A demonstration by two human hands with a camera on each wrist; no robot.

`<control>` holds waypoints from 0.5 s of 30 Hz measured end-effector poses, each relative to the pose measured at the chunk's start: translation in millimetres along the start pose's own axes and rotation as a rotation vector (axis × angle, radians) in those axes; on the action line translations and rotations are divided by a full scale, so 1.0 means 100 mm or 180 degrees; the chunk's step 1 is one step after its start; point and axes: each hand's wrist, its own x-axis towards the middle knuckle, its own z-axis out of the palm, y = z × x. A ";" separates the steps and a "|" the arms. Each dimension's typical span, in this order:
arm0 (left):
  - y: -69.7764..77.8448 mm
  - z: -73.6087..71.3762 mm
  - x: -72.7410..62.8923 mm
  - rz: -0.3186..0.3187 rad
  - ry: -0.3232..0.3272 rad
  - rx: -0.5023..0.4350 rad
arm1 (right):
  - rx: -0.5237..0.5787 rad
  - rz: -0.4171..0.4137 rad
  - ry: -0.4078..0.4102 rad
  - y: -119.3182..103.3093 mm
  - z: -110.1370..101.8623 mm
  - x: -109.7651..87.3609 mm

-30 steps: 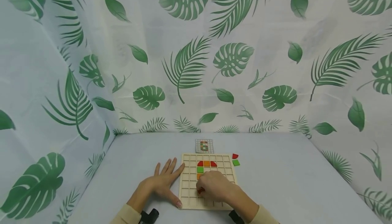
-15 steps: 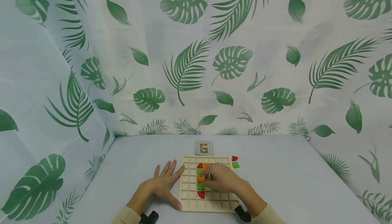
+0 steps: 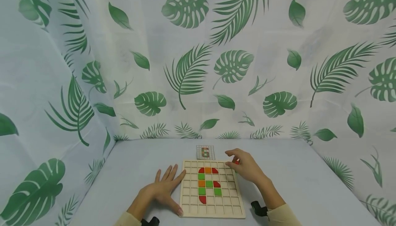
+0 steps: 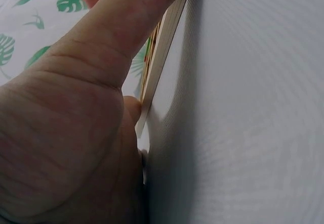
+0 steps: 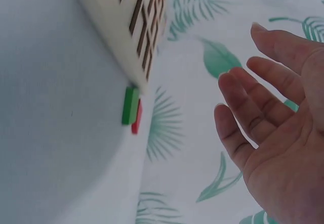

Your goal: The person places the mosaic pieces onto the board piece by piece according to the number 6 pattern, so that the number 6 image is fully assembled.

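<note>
A wooden grid board lies on the table, with red, orange and green tiles set in some of its squares, such as an orange tile and a red rounded tile. My left hand lies spread at the board's left edge, its thumb and forefinger touching the frame. Over the board's far right corner hovers my right hand, fingers loosely bent and apart, holding nothing. Beyond that corner, a green tile and a red tile rest on the table in the right wrist view; in the head view the hand mostly hides them.
A small pattern card showing a coloured figure on a grid lies just behind the board. White cloth with green leaves hangs behind and at the sides of the pale table.
My right hand has left the middle of the board and moved right and away to the far right corner, uncovering the tiles. The left hand keeps its place.
</note>
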 end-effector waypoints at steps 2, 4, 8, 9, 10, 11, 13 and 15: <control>0.01 0.00 -0.01 -0.0005 -0.0013 -0.0002 | -0.0027 0.0030 0.0052 0.06 -0.01 -0.01; 0.01 0.01 -0.01 -0.0014 -0.0022 0.0002 | -0.0070 0.0038 0.0103 0.12 -0.02 -0.01; 0.02 0.02 -0.01 -0.0019 -0.0013 0.0025 | -0.0064 0.0074 0.0199 0.23 -0.04 -0.02; 0.02 0.02 -0.01 -0.0010 -0.0002 0.0032 | -0.0045 0.0104 0.0210 0.26 -0.05 -0.02; 0.02 0.02 0.00 -0.0004 0.0005 0.0037 | -0.0032 0.0137 0.0208 0.28 -0.06 -0.02; 0.02 0.02 0.00 0.0002 0.0014 0.0040 | 0.0000 0.0172 0.0204 0.30 -0.07 -0.02; 0.01 0.02 0.00 0.0004 0.0025 0.0046 | 0.0048 0.0266 0.0157 0.34 -0.09 -0.02; 0.01 0.02 0.01 -0.0006 0.0027 0.0044 | 0.0074 0.0341 0.0078 0.37 -0.11 -0.02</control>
